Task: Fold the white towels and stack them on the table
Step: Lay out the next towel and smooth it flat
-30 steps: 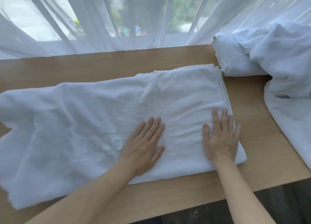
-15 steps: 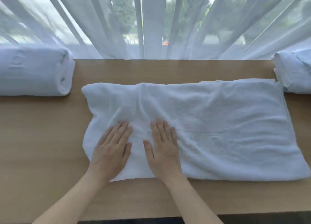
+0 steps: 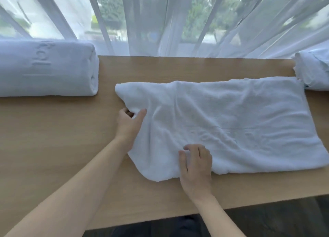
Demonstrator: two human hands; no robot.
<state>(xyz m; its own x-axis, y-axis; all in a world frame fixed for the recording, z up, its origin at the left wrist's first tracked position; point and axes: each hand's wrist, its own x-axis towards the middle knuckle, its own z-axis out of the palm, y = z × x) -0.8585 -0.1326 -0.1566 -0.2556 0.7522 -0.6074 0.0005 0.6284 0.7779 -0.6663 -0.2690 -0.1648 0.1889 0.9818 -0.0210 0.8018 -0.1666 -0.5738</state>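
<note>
On the wooden table [image 3: 62,133], a white towel [image 3: 231,123] lies partly folded into a long band, running from the middle of the table to the right, where its far corner touches a heap of more white cloth [image 3: 313,71]. At the far left, well apart from the working towel, sits a finished folded towel [image 3: 46,67]. A sheer curtain [image 3: 160,23] hangs behind the table.

The left hand [image 3: 129,125] is closed on the towel's left end: the thumb lies on top and the fingers curl under the edge, pinching the layers. The right hand [image 3: 195,165] rests on the near edge, fingers bent and bunching the cloth; whether it has a full pinch or only presses down cannot be told.

Judged from this layout, the step in hand is the crosswise fold: carrying the left end over toward the right end.

Procedure for a clean fold:
1. Take all layers at the left end in both hands, one at the far corner and one at the near corner. At present the left hand sits mid-edge and the far-left corner is rounded and loose, so it may sag.
2. Lift only enough to clear the surface; keep the edge taut between the hands.
3. Lay the edge down square with the right end, then smooth the creases visible across the middle.

Caution: terry cloth is soft and slides on itself; a one-layer grip will let the lower layers stay behind.
</note>
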